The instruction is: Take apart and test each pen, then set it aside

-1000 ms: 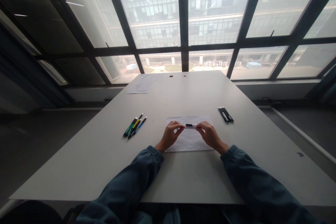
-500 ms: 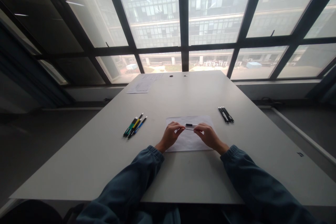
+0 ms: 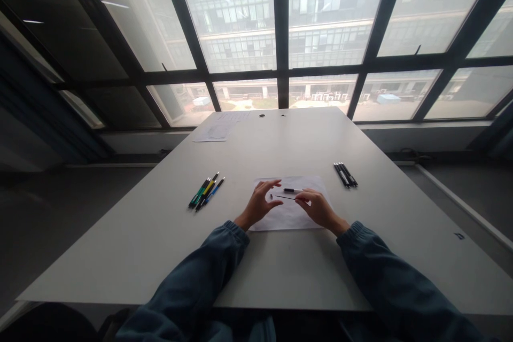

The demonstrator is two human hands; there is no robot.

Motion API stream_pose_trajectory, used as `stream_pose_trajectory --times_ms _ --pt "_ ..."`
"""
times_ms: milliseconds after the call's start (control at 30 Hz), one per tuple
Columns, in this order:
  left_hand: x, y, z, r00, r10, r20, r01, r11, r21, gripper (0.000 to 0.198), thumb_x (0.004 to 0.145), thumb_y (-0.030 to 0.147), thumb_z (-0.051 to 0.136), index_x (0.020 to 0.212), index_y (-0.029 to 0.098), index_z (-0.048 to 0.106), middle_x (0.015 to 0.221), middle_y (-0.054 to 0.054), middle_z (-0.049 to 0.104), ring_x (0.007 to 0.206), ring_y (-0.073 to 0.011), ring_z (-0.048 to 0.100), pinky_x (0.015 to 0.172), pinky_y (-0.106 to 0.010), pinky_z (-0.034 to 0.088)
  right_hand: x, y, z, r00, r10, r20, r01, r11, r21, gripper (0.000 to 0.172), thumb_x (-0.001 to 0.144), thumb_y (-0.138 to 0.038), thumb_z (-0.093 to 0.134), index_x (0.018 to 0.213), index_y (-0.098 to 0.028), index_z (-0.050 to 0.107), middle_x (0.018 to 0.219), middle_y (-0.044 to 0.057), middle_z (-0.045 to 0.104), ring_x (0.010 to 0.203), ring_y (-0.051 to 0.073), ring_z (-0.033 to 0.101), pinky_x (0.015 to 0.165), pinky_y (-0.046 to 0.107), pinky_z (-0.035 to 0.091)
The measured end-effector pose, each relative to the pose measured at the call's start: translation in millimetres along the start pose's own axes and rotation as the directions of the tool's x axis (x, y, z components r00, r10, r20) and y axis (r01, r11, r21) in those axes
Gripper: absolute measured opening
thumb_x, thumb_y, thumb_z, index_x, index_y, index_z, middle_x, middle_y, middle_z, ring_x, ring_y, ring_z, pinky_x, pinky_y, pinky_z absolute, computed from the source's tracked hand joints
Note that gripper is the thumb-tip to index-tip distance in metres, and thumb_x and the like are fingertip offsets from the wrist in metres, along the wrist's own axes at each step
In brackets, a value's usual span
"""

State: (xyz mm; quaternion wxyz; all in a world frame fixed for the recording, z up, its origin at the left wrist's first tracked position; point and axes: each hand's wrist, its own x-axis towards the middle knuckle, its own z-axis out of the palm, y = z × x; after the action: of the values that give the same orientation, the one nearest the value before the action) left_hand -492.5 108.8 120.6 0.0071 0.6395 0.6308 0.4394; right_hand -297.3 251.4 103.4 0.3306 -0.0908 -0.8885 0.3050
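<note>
My left hand (image 3: 258, 204) hovers over a white sheet of paper (image 3: 286, 216) with its fingers spread and nothing in them. A small dark piece (image 3: 271, 196) lies on the paper just off its fingertips. My right hand (image 3: 317, 207) is pinched on the end of a thin dark pen refill (image 3: 285, 197) that points left toward the other hand. Just beyond the refill, a short pen barrel part (image 3: 292, 190), black and clear, rests on the paper.
Several coloured pens (image 3: 206, 192) lie in a bunch on the grey table (image 3: 160, 235) to the left. A bunch of black pens (image 3: 345, 175) lies to the right. Printed sheets (image 3: 218, 129) sit at the far left end, below the windows.
My left hand has let go and spread its fingers, pulling back slightly. The thin refill is now out in my right hand, and the barrel part lies on the paper.
</note>
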Motion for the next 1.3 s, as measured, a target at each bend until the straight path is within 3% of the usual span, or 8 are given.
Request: stream_pose_trajectory --times_ms 133,200,500,733,867,1000,1300 --pt "-3 -15 -0.4 0.967 -0.233 -0.102 0.247 0.958 0.147 0.040 0.082 0.033 0.072 0.118 0.022 0.059 0.101 -0.005 0.069 0.091 -0.0219 0.060 0.087 -0.039 0.045 1 1 -1 0.998 0.034 -0.048 -0.035 0.999 -0.011 0.012 0.091 -0.021 0.061 0.082 -0.019 0.068 0.074 0.002 0.063 0.068 0.016 0.055 0.066 0.029 0.044" --pt "-5 -19 0.3 0.945 -0.310 -0.104 0.326 0.916 0.232 0.038 0.081 0.037 0.073 0.113 0.022 0.060 0.098 -0.004 0.068 0.088 -0.0221 0.060 0.083 -0.038 0.044 1 1 -1 0.995 0.054 -0.084 -0.056 0.998 -0.014 0.013 0.091 -0.020 0.061 0.081 -0.019 0.068 0.073 0.003 0.064 0.069 0.017 0.055 0.066 0.029 0.044" --pt "-7 -13 5.4 0.903 -0.429 0.002 0.382 0.808 0.449 0.028 0.078 0.044 0.074 0.090 0.021 0.065 0.089 -0.004 0.066 0.094 -0.0248 0.059 0.083 -0.037 0.038 2 2 -3 0.987 0.103 -0.126 -0.106 0.994 -0.019 0.013 0.090 -0.022 0.060 0.079 -0.019 0.067 0.074 0.003 0.065 0.067 0.017 0.056 0.067 0.030 0.045" --pt "-7 -18 8.0 0.917 -0.394 0.070 0.338 0.856 0.392 0.009 0.084 0.026 0.066 0.091 0.021 0.067 0.092 -0.004 0.067 0.095 -0.0241 0.060 0.086 -0.038 0.040 2 1 -4 0.988 0.093 -0.124 -0.095 0.995 -0.014 0.016 0.091 -0.024 0.059 0.078 -0.019 0.067 0.073 0.003 0.065 0.067 0.017 0.056 0.067 0.030 0.046" --pt "-6 -19 8.6 0.948 -0.315 0.043 0.299 0.929 0.219 0.010 0.085 0.017 0.060 0.092 0.020 0.067 0.094 -0.004 0.070 0.086 -0.0195 0.063 0.083 -0.034 0.046 1 3 -4 0.988 0.094 -0.121 -0.098 0.995 -0.024 0.016 0.091 -0.025 0.059 0.079 -0.019 0.068 0.073 0.004 0.066 0.067 0.018 0.057 0.067 0.030 0.046" --pt "-4 -13 7.8 0.973 -0.228 -0.024 0.229 0.972 0.059 0.010 0.087 0.017 0.058 0.092 0.019 0.066 0.090 -0.003 0.071 0.080 -0.0171 0.064 0.080 -0.031 0.050 1 4 -3 0.988 0.092 -0.122 -0.096 0.995 -0.027 0.016 0.091 -0.026 0.060 0.079 -0.020 0.068 0.075 0.004 0.066 0.070 0.018 0.058 0.068 0.030 0.047" --pt "-2 3 3.6 0.988 -0.138 -0.068 0.140 0.990 0.023 0.009 0.089 0.022 0.060 0.093 0.019 0.067 0.091 -0.005 0.070 0.086 -0.0190 0.064 0.083 -0.035 0.051 2 -1 -6 0.990 0.072 -0.122 -0.076 0.997 -0.031 0.018 0.093 -0.027 0.058 0.081 -0.020 0.069 0.075 0.005 0.064 0.071 0.019 0.057 0.068 0.032 0.047"
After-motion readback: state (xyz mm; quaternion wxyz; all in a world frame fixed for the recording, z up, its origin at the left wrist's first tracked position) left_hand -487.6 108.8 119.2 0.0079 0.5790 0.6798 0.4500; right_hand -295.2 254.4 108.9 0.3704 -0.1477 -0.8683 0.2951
